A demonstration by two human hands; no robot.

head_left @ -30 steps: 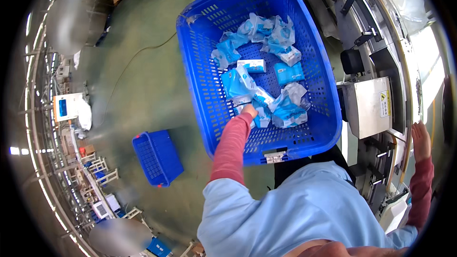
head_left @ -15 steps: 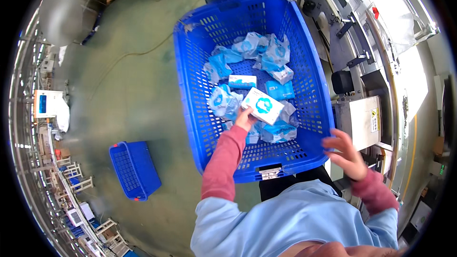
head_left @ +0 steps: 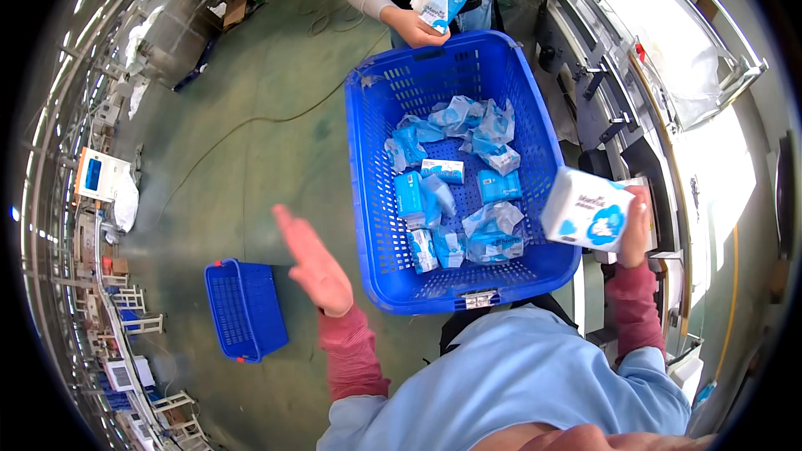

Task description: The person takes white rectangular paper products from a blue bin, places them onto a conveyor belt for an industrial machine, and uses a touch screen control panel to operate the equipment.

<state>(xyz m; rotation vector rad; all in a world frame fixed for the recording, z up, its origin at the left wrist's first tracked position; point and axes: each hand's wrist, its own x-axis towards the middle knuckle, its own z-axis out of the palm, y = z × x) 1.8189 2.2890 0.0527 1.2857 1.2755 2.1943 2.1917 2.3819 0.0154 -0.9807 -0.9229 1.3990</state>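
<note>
At the basket's right side my right hand [head_left: 637, 230] grips a white tissue pack [head_left: 585, 210] with a blue flower print, the fingers closed on its right end. My left hand [head_left: 316, 266] is off the basket's left side, empty, its fingers stretched out over the floor. Between them stands a large blue plastic basket [head_left: 386, 294] with slotted walls. Inside lie several more blue and white packs, one a blue pack [head_left: 499, 185] and another a white-topped pack [head_left: 443, 170]. Crumpled clear-and-blue plastic wrappers [head_left: 458, 114] lie toward the far end, some around packs.
Across the basket a co-worker's hands [head_left: 416, 28] hold a blue and white pack [head_left: 436, 8]. A smaller blue basket [head_left: 266, 305] rests on the green floor at left. Machine framing [head_left: 614, 100] runs along the right. A hose [head_left: 251, 122] crosses the floor.
The white pack has passed from my left hand to my right and moved rightward out of the basket. My left hand has moved left, opening. The co-worker's hands show more fully.
</note>
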